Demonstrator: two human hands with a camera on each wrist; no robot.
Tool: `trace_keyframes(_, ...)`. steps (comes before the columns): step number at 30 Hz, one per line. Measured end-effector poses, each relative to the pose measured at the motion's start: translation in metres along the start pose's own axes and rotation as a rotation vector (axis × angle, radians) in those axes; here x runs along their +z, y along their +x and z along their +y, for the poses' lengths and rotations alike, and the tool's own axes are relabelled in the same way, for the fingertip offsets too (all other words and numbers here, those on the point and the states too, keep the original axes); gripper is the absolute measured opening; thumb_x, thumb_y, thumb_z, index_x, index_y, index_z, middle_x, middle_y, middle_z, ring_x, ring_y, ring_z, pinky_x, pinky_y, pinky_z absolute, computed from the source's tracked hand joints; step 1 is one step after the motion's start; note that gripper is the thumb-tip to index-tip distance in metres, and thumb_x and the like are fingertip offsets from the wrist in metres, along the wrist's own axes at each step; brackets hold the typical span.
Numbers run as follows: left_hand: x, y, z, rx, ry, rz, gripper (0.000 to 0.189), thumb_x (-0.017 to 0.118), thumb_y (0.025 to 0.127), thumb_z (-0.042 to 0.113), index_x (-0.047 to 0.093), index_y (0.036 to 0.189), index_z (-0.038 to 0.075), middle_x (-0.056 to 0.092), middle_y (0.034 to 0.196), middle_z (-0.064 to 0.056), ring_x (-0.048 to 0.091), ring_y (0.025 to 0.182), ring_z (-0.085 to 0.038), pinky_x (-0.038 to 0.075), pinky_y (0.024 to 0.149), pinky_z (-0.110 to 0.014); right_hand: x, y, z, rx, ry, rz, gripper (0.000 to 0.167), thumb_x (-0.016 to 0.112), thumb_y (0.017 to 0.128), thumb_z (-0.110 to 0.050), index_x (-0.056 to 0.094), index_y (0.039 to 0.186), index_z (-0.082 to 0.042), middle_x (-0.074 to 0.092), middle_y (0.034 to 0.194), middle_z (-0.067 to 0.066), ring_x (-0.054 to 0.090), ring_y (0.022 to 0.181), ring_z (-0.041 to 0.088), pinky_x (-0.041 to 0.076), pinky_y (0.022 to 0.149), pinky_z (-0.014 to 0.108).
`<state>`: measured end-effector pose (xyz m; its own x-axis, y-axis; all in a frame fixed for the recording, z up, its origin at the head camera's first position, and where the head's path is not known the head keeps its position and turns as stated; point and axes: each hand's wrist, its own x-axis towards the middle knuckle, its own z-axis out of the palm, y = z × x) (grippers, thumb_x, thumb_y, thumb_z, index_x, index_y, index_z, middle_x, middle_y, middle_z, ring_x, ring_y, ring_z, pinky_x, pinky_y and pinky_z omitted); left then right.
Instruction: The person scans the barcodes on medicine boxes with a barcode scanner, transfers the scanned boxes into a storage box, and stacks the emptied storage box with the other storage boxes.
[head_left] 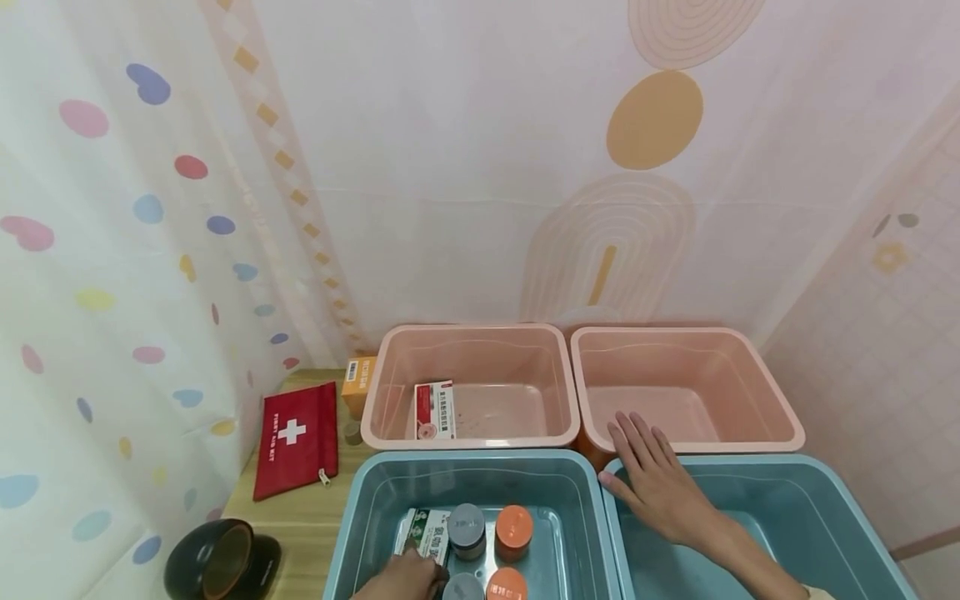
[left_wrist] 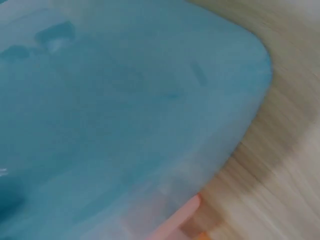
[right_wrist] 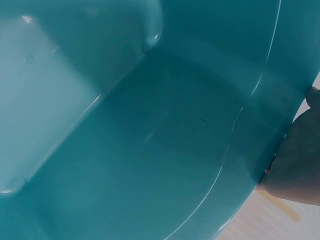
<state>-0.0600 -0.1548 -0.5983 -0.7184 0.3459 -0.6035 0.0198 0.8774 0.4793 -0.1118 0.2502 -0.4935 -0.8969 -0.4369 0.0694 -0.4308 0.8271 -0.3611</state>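
Note:
My left hand (head_left: 403,577) reaches down into the left blue bin (head_left: 480,457), its fingers by a white and green medicine box (head_left: 430,533). A dark patch shows beside these fingers; whether they grip anything is hidden. Close by stand grey-capped jars (head_left: 467,527) and orange-capped jars (head_left: 513,529). In the left wrist view only the blurred blue bin wall (left_wrist: 125,100) appears, without the hand. My right hand (head_left: 663,492) lies with straight fingers over the far rim of the right blue bin (head_left: 817,475), near the pink bin. The right wrist view shows part of that hand (right_wrist: 297,160) at the rim.
A left pink bin (head_left: 480,443) holds a red and white box (head_left: 435,410); a right pink bin (head_left: 697,447) stands beside it. On the wooden table (head_left: 303,521) are a red first aid pouch (head_left: 296,442), an orange box (head_left: 358,383) and a black bowl-like object (head_left: 210,558). Patterned curtains hang behind.

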Motion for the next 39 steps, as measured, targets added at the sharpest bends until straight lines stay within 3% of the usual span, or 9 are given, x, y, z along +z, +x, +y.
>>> trace_keyframes(5, -0.030, -0.031, 0.028, -0.044, 0.013, 0.095, 0.024, 0.077, 0.103, 0.032, 0.084, 0.122, 0.017, 0.069, 0.101, -0.011, 0.063, 0.087, -0.029, 0.065, 0.085, -0.062, -0.005, -0.001, -0.004, -0.002, 0.030, 0.023, 0.078, 0.057, 0.113, -0.046, 0.032, 0.169, 0.002, 0.026, 0.177, 0.029, 0.015, 0.168, 0.044, -0.015, 0.136, 0.036)
trace_keyframes(10, -0.047, -0.042, 0.025, 0.002, 0.099, 0.207, 0.032, 0.083, 0.096, 0.041, 0.082, 0.126, 0.029, 0.070, 0.117, -0.017, 0.067, 0.084, -0.033, 0.066, 0.081, -0.064, -0.012, 0.000, -0.009, 0.020, 0.094, 0.016, 0.079, 0.059, 0.112, -0.045, 0.033, 0.168, 0.005, 0.026, 0.178, 0.029, 0.018, 0.165, 0.052, 0.009, 0.134, 0.067)
trace_keyframes(14, -0.060, -0.065, 0.038, 0.056, 0.167, 0.313, 0.039, 0.081, 0.095, 0.044, 0.079, 0.133, 0.033, 0.072, 0.125, -0.017, 0.072, 0.086, -0.033, 0.067, 0.078, -0.062, -0.006, -0.001, -0.003, 0.000, 0.029, 0.035, 0.078, 0.058, 0.113, -0.045, 0.033, 0.169, 0.003, 0.028, 0.176, 0.029, 0.018, 0.166, 0.047, -0.014, 0.137, 0.037)
trace_keyframes(17, -0.078, -0.093, 0.068, 0.062, 0.156, 0.410, 0.043, 0.082, 0.094, 0.040, 0.078, 0.135, 0.027, 0.075, 0.130, -0.020, 0.077, 0.094, -0.040, 0.067, 0.077, -0.061, -0.001, -0.002, 0.003, -0.024, -0.035, 0.052, 0.078, 0.056, 0.113, -0.047, 0.032, 0.169, 0.001, 0.030, 0.176, 0.029, 0.019, 0.167, 0.042, -0.025, 0.122, 0.014)
trace_keyframes(23, -0.132, -0.134, 0.114, 0.038, 0.131, 0.572, 0.047, 0.085, 0.095, 0.031, 0.076, 0.141, 0.030, 0.068, 0.146, -0.024, 0.072, 0.113, -0.049, 0.069, 0.071, -0.044, 0.000, -0.002, 0.006, -0.030, -0.020, 0.072, 0.077, 0.053, 0.115, -0.048, 0.029, 0.171, -0.001, 0.029, 0.176, 0.029, 0.014, 0.170, 0.039, -0.023, 0.126, 0.019)
trace_keyframes(28, -0.168, -0.115, 0.116, 0.077, 0.196, 0.729, 0.051, 0.084, 0.097, 0.026, 0.073, 0.146, 0.021, 0.062, 0.149, -0.032, 0.071, 0.115, -0.053, 0.069, 0.076, -0.047, -0.002, 0.001, 0.002, -0.030, -0.016, 0.077, 0.076, 0.054, 0.114, -0.047, 0.033, 0.169, 0.001, 0.030, 0.176, 0.030, 0.019, 0.167, 0.044, -0.024, 0.124, 0.016)
trace_keyframes(31, -0.177, -0.090, 0.114, 0.117, 0.243, 0.738, 0.048, 0.082, 0.099, 0.025, 0.073, 0.145, 0.016, 0.063, 0.145, -0.034, 0.070, 0.119, -0.054, 0.068, 0.083, -0.056, -0.003, 0.002, -0.002, -0.010, -0.005, 0.055, 0.077, 0.054, 0.114, -0.049, 0.033, 0.169, 0.002, 0.029, 0.177, 0.029, 0.021, 0.165, 0.048, -0.024, 0.125, 0.016)
trace_keyframes(34, -0.180, -0.068, 0.112, 0.160, 0.261, 0.725, 0.045, 0.081, 0.100, 0.020, 0.074, 0.143, 0.013, 0.066, 0.140, -0.032, 0.065, 0.126, -0.052, 0.067, 0.090, -0.058, -0.004, 0.002, -0.006, -0.005, 0.021, 0.059, 0.077, 0.055, 0.114, -0.048, 0.035, 0.168, 0.002, 0.030, 0.176, 0.030, 0.024, 0.163, 0.052, -0.010, 0.138, 0.038)
trace_keyframes(39, -0.185, -0.037, 0.114, 0.222, 0.323, 0.750, 0.036, 0.080, 0.100, 0.012, 0.077, 0.136, 0.010, 0.073, 0.127, -0.029, 0.069, 0.119, -0.048, 0.066, 0.089, -0.058, -0.007, 0.002, -0.011, 0.024, 0.032, 0.023, 0.077, 0.055, 0.114, -0.046, 0.033, 0.169, 0.002, 0.027, 0.178, 0.028, 0.021, 0.165, 0.051, -0.001, 0.140, 0.049)
